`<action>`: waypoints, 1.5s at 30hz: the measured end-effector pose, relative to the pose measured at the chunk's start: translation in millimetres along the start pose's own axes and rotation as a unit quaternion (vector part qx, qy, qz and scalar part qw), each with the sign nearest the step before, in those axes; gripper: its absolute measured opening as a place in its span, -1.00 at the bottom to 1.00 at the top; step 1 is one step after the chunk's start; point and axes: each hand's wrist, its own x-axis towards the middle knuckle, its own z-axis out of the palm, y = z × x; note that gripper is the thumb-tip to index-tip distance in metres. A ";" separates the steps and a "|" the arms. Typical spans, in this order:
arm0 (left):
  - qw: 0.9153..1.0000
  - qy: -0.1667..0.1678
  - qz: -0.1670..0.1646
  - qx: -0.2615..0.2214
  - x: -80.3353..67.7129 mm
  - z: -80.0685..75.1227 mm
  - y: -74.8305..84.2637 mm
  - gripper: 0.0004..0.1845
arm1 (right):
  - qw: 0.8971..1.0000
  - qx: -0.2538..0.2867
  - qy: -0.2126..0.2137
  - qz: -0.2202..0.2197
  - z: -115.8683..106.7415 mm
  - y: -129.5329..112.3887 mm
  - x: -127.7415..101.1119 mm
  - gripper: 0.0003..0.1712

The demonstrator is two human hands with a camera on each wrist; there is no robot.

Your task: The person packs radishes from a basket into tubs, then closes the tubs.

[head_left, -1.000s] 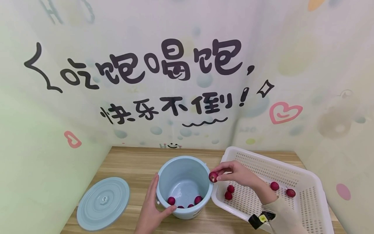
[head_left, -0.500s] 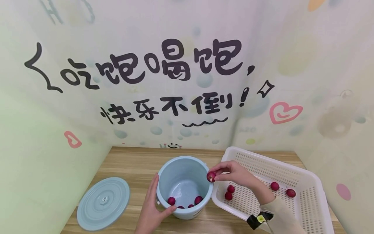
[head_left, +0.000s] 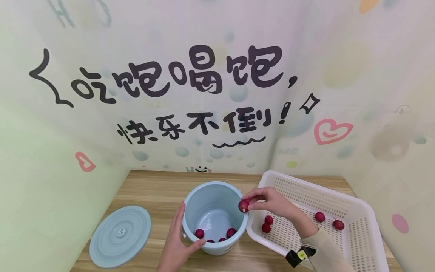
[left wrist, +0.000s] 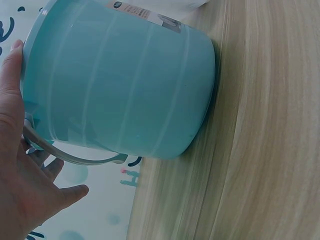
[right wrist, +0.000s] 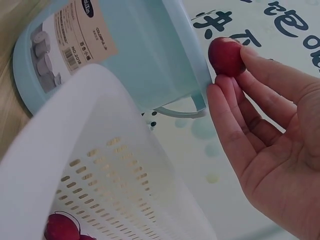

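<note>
A light blue bucket stands upright on the wooden table, with several red radishes at its bottom. My left hand rests on the bucket's left side near the rim, thumb at the front; in the left wrist view, its fingers are spread and fairly straight beside the grey bucket handle. Between thumb and fingertips, my right hand pinches a radish at the bucket's right rim. In the right wrist view, my lower fingertips are at the rim. Several radishes lie in the white basket.
The round blue lid lies flat on the table, left of the bucket. Close on the bucket's right, the white basket's raised rim passes under my right forearm. A printed wall borders the table's back edge.
My right hand has shifted slightly left with the radish, bringing it to the bucket's rim. The left hand and the bucket stay in place.
</note>
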 end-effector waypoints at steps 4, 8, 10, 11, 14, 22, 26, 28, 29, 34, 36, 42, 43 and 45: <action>1.000 -0.003 -0.007 0.002 -0.1 -0.3 0.9 0.25 | 1.000 0.022 -0.004 0.005 0.5 -0.8 0.0 -0.62; 1.000 -0.002 -0.004 0.003 0.0 -0.1 0.6 0.25 | 0.999 0.033 -0.004 0.004 0.7 -0.1 0.2 -0.61; 1.000 -0.002 -0.003 0.002 0.0 -0.2 0.7 0.24 | 0.999 0.032 -0.001 0.004 0.6 1.2 0.1 -0.62; 1.000 -0.003 -0.004 0.001 -0.1 -0.4 1.0 0.24 | 0.999 0.032 0.000 0.005 0.5 1.8 -0.1 -0.62; 1.000 -0.007 -0.011 -0.001 -0.4 -0.9 2.4 0.24 | 1.000 0.029 0.005 0.009 0.1 3.6 -0.9 -0.64; 1.000 -0.009 -0.020 0.001 -0.8 -1.5 3.7 0.25 | 0.999 0.029 0.013 0.018 -3.2 5.1 -5.1 -0.63; 1.000 -0.006 -0.012 0.002 -0.4 -0.8 2.4 0.24 | 0.999 0.029 0.016 0.022 -5.2 5.5 -7.4 -0.61; 1.000 -0.003 -0.006 0.001 -0.2 -0.3 1.5 0.24 | 0.999 0.028 0.018 0.022 -6.2 6.6 -8.4 -0.60; 1.000 -0.002 -0.003 0.002 -0.2 -0.2 1.2 0.24 | 0.999 0.026 0.019 0.023 -6.7 7.3 -8.9 -0.60; 1.000 0.001 0.003 0.002 -0.4 0.1 0.1 0.25 | 0.999 0.019 0.025 0.033 -10.0 10.9 -11.9 -0.64; 1.000 0.000 0.001 0.002 -0.4 0.2 -0.2 0.25 | 0.999 0.020 0.026 0.036 -11.3 11.8 -13.1 -0.65; 1.000 0.001 0.002 0.002 0.1 0.4 -0.9 0.24 | 0.999 0.020 0.028 0.039 -14.4 15.0 -16.4 -0.64; 1.000 0.002 0.004 0.001 0.2 0.4 -1.0 0.24 | 0.999 0.020 0.028 0.039 -14.9 15.9 -16.9 -0.65; 1.000 0.002 0.007 0.001 0.3 0.4 -1.1 0.24 | 0.999 0.019 0.029 0.040 -15.9 17.7 -17.6 -0.65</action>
